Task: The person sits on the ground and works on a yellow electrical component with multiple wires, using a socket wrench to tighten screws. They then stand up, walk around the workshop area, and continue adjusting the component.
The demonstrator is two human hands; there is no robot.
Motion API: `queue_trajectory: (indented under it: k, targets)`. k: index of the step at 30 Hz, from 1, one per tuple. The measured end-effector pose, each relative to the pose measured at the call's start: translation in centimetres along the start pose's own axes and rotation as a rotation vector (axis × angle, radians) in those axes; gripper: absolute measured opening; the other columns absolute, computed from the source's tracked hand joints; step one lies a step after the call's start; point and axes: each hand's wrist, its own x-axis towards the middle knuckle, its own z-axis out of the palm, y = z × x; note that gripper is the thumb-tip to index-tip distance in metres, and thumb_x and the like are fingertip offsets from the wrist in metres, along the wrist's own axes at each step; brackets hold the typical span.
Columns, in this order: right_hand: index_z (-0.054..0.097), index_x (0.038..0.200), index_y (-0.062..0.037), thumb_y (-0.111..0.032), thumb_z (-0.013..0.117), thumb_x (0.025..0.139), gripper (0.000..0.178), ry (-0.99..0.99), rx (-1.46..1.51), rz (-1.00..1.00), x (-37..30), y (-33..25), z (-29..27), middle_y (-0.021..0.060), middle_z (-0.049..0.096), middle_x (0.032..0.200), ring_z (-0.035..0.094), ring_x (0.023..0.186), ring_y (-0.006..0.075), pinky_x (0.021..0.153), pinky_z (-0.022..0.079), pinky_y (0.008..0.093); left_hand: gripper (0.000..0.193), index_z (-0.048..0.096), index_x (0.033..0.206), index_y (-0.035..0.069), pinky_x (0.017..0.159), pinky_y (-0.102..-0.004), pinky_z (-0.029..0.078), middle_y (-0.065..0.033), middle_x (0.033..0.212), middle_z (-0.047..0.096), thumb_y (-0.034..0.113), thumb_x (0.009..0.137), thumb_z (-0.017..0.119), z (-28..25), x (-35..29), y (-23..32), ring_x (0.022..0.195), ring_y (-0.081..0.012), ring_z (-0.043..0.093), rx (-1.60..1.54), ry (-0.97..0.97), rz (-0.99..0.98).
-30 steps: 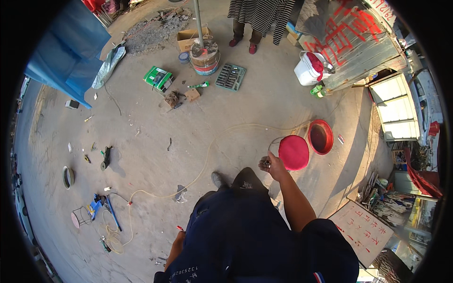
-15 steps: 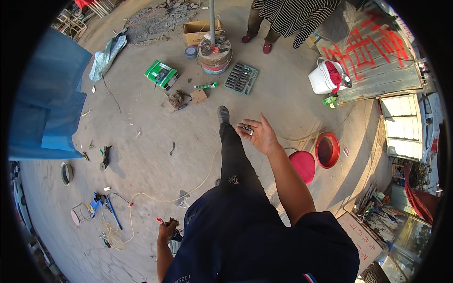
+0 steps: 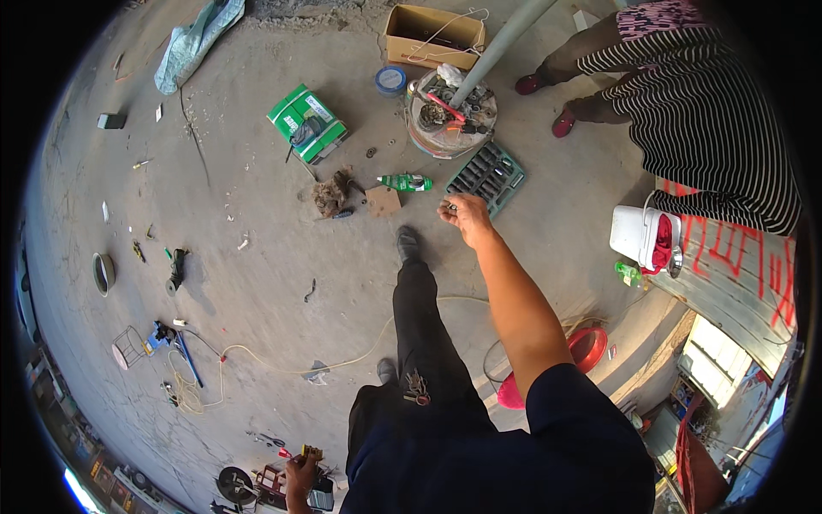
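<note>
My right hand (image 3: 465,214) is stretched out ahead, its fingers curled closed by the near edge of a green socket case (image 3: 514,182). Dark sockets lie in rows inside it. The fingers largely hide the small metal piece in them, which showed as shiny a moment earlier. Low on the left, my left hand (image 3: 300,475) is closed round what looks like a cordless power tool (image 3: 313,451), yellow and dark with a red part and a grey block at its base. Left of the case lie a green tube (image 3: 404,182) and a piece of cardboard (image 3: 383,201).
A round pedestal (image 3: 467,141) with a pole and loose parts stands beyond the case. A green box (image 3: 306,124) and a cardboard box (image 3: 428,38) are nearby. Another person (image 3: 591,77) stands at the right. A pale hose (image 3: 342,367) crosses the ground; a white bucket (image 3: 638,231) stands right.
I have moved forward, closer to the socket case. My right hand has turned from palm-up to knuckles-up and reached the case. The left hand still carries the tool.
</note>
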Motion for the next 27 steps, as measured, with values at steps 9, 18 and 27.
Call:
queue_trajectory:
  k: [9,18,27]
  targets:
    - [0.064,0.108,0.0039,-0.008,0.062,0.088,0.023,-0.041,-0.242,-0.099,18.6,-6.4,3.0,0.0147,0.069,0.100,0.070,0.088,0.0241,0.080,0.057,0.0338,0.039,0.068,0.083,-0.006,0.059,-0.0412,0.050,-0.0194,0.067,0.066,0.033,0.087,0.069,-2.4,-3.0,15.8,0.060,-0.0267,0.065,-0.112,-0.037,-0.078]
    - [0.055,0.072,-0.0049,-0.010,0.054,0.082,0.012,0.071,-0.797,-0.455,26.9,-5.8,2.8,0.0035,0.048,0.067,0.045,0.065,0.0154,0.060,0.039,0.0346,0.041,0.065,0.079,-0.005,0.053,-0.0406,0.046,-0.0177,0.063,0.064,0.034,0.090,0.067,-2.2,-3.8,18.8,0.056,-0.0275,0.064,-0.115,-0.097,-0.033]
    - [0.062,0.113,0.0035,-0.008,0.062,0.093,0.023,-0.106,-0.285,-0.274,19.8,-4.5,2.6,0.0126,0.066,0.107,0.067,0.100,0.0235,0.087,0.056,0.0337,0.036,0.068,0.083,-0.005,0.051,-0.0366,0.043,-0.0122,0.064,0.066,0.030,0.091,0.067,-2.7,-3.5,17.2,0.055,-0.0168,0.059,-0.264,-0.105,-0.090]
